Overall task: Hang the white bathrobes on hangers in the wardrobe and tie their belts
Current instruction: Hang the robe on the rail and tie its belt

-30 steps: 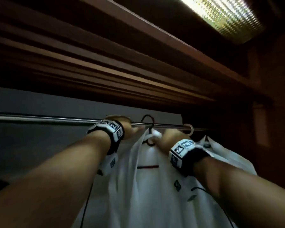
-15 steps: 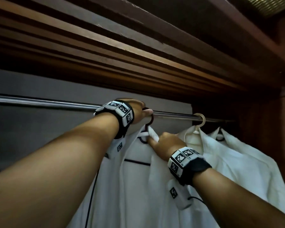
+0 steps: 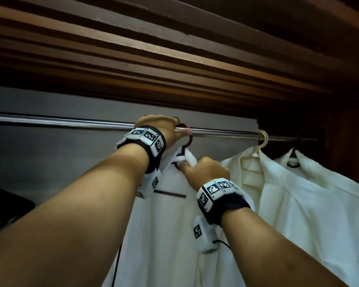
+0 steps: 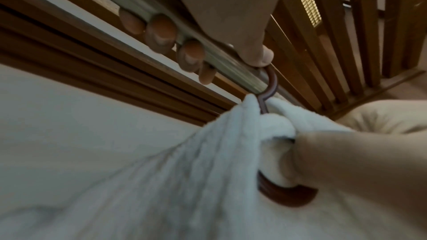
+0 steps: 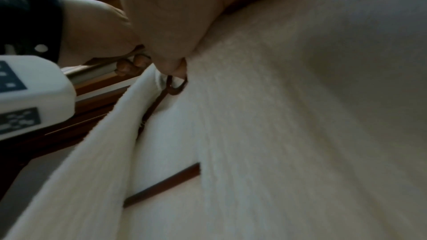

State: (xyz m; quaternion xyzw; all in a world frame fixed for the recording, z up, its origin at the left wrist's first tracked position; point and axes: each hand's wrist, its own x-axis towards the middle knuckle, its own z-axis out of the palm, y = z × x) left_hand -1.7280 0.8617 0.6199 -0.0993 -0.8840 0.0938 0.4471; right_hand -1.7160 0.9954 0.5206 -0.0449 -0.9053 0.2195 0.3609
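A white bathrobe [image 3: 170, 228] hangs on a brown hanger whose hook [image 3: 187, 135] sits over the metal rail [image 3: 71, 121]. My left hand [image 3: 164, 129] grips the rail, fingers curled over it, and the thumb presses the top of the hook [image 4: 270, 85]. Just below, my right hand [image 3: 203, 172] pinches the robe's collar [image 3: 187, 157] at the hanger's neck. The left wrist view shows the collar bunched round the hook stem, my right hand [image 4: 346, 161] and the brown hanger body [image 4: 286, 196]. In the right wrist view the robe [image 5: 277, 134] fills the frame, with the hanger's crossbar [image 5: 161, 183] showing.
Two more pale robes [image 3: 298, 199] hang to the right, the nearer on a cream hanger [image 3: 263, 138]. Dark wooden slats [image 3: 174, 48] run close above the rail. To the left the rail is bare in front of a grey back wall [image 3: 50, 158].
The hanger hook has settled onto the rail and my left hand has closed over rail and hook. My right hand stays at the collar. My view has tilted down, losing the ceiling light.
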